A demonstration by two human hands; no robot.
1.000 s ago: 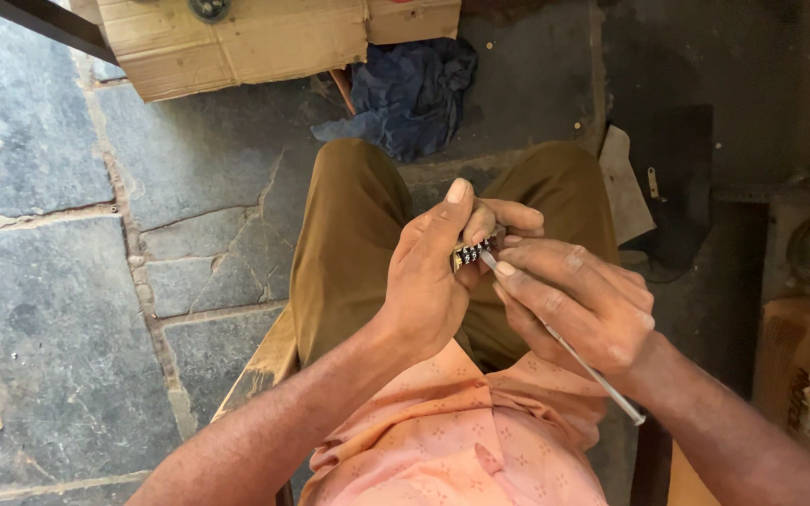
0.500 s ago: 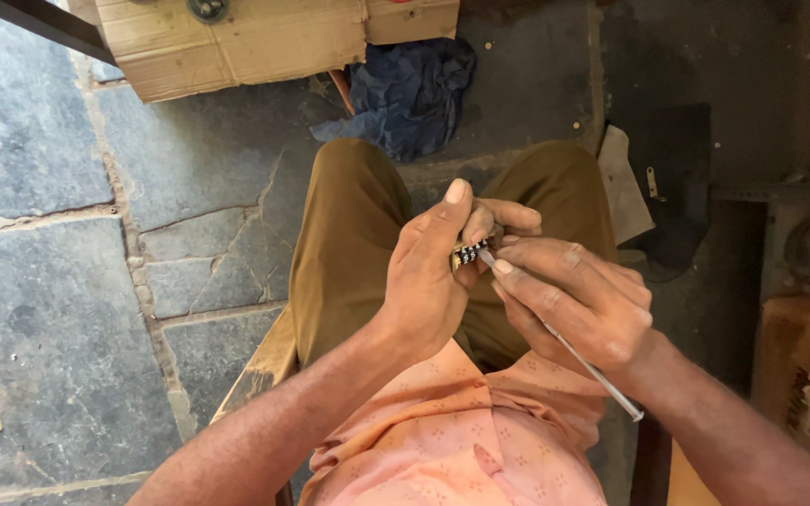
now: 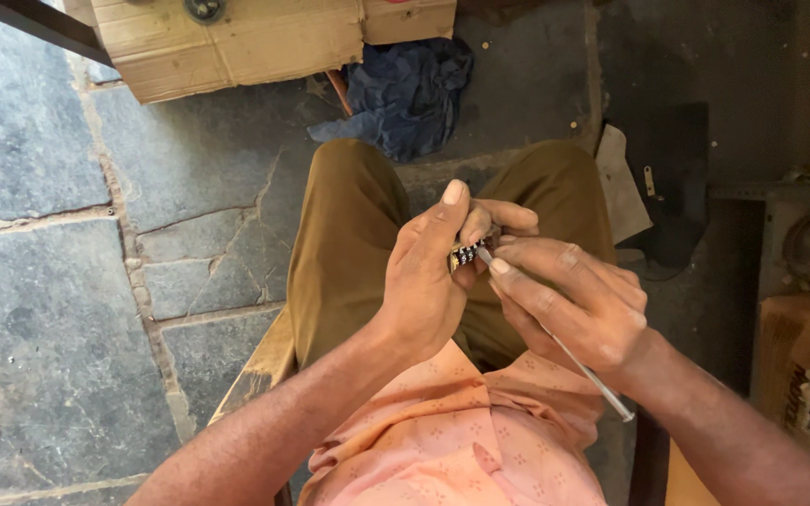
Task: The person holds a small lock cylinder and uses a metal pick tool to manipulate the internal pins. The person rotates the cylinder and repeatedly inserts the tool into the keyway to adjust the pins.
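Together above lap: left hand (image 3: 428, 272) around small part (image 3: 462, 254); right hand (image 3: 574, 300) gripping thin rod (image 3: 589, 373)

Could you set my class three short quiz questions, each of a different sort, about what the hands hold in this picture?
1. True or false: the left hand pinches a small dark metal part.
2. Which hand holds the thin metal rod? A left, B right.
3. Fill in: a crumpled dark blue ____ lies on the stone floor.

Key: 1 true. 2 B, the right hand. 3 cloth.
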